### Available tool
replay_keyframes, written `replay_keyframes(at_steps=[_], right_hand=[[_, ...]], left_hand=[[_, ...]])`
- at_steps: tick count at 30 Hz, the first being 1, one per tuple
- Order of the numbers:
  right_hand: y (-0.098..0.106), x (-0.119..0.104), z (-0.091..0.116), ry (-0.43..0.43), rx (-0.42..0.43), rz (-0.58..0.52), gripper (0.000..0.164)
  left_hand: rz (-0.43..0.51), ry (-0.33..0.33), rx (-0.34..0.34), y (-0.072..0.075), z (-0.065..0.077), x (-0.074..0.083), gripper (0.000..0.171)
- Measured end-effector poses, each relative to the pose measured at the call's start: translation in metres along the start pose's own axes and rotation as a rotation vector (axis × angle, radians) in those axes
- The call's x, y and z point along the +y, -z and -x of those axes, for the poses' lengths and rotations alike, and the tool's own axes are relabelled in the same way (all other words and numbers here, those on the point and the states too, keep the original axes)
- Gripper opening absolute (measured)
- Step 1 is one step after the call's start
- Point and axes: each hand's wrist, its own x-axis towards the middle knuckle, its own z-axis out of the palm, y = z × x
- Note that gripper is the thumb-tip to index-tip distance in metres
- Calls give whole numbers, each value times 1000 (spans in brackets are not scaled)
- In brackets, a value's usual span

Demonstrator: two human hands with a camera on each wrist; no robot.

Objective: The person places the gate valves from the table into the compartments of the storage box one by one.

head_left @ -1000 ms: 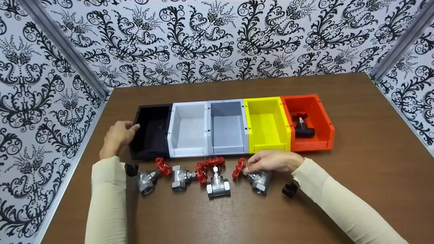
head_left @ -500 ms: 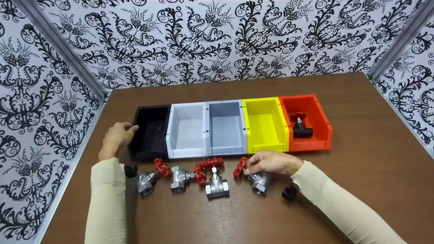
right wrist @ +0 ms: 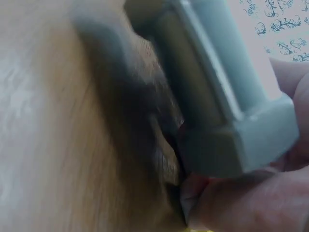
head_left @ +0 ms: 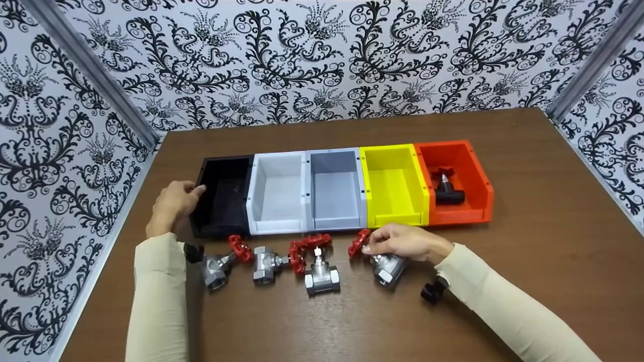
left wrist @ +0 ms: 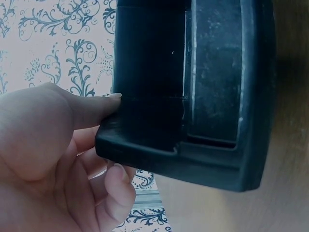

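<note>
My left hand (head_left: 174, 206) grips the left wall of the black bin (head_left: 226, 198), thumb over the rim and fingers outside it. In the left wrist view the thumb lies on the edge of that bin (left wrist: 178, 159). My right hand (head_left: 410, 242) pinches a metal valve (head_left: 387, 269) by its neck, just behind the red handwheel (head_left: 359, 242). Close up in the right wrist view, the valve body (right wrist: 212, 87) stands slightly off the tabletop, with a dark shadow beside it. Three similar valves lie to its left: one upright-pointing (head_left: 322, 276), one sideways (head_left: 264, 265), one angled (head_left: 216, 271).
White (head_left: 279, 229), grey (head_left: 338, 223), yellow (head_left: 397, 219) and red (head_left: 460, 216) bins continue the row rightward from the black one. Inside the red bin lies a black valve (head_left: 448, 193). Patterned walls enclose the brown table (head_left: 322, 332) at the back and sides.
The valve in my right hand has turned a little and shifted slightly up and right, its handwheel rising toward the yellow bin. My left hand keeps its hold on the black bin.
</note>
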Motion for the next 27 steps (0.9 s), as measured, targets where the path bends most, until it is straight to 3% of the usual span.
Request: replay_keyframes(at_steps=[6,15,27], right_hand=[[1,4,1,33,15,-18,30],[3,2,4,16,-17,-27,40],[7,3,6,6,-53,-136,41]], left_hand=[[1,3,-9,0,-1,0,59],[21,18,-33,0,-1,-1,64],[25,12,-19,0,-1,-1,58]])
